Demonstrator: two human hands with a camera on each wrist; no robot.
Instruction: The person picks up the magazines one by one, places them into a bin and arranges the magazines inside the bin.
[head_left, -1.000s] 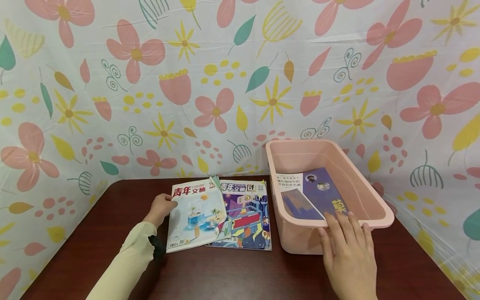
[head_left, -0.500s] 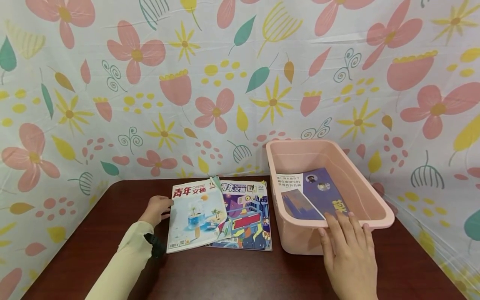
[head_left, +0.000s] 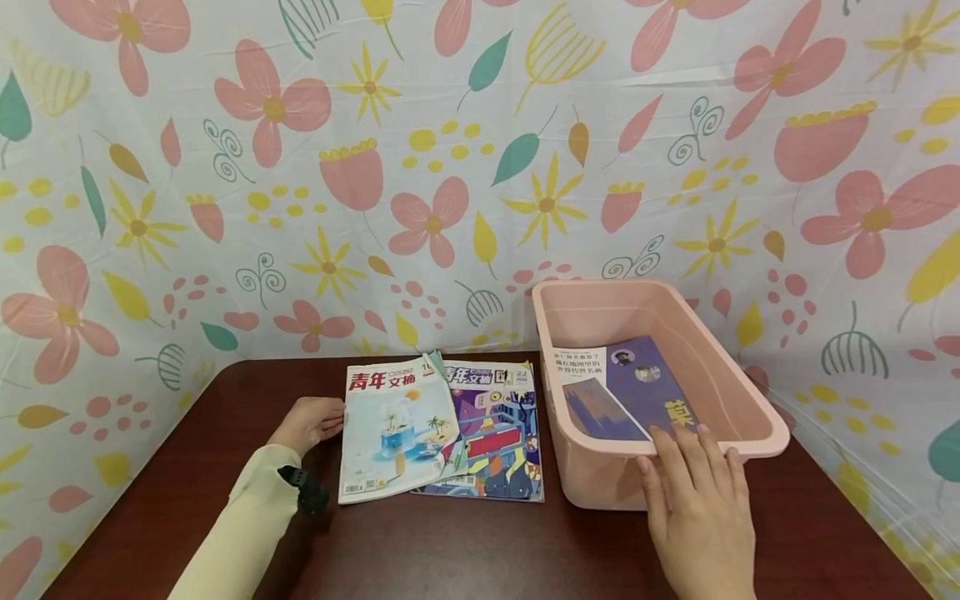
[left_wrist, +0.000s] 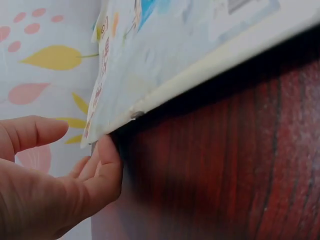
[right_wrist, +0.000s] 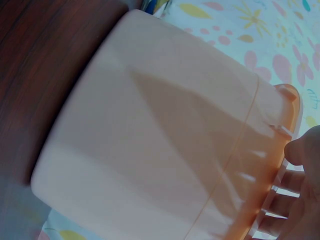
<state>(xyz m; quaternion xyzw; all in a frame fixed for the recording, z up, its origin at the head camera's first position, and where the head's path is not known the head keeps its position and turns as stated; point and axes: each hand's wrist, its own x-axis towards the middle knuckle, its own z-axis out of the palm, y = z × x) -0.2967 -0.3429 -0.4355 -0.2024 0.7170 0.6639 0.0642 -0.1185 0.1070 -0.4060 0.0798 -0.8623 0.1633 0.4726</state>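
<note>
Head view: left grip (head_left: 306, 423), apart, touches a paper magazine (head_left: 393, 425); right grip (head_left: 701, 512), uncurled, touches a rounded plastic tub (head_left: 603, 477).

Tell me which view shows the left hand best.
Left wrist: it shows the left hand close up, thumb apart, a fingertip at the edge of the white magazine. Head shows the hand smaller, from above; right wrist doesn't show it.

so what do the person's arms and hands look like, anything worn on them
The left arm has a long, plain, pale cream sleeve with soft creases. Something black is worn at that wrist, too small to make out clearly. The left hand has no glove. The right hand has no glove either, and no sleeve shows on that side.
</note>
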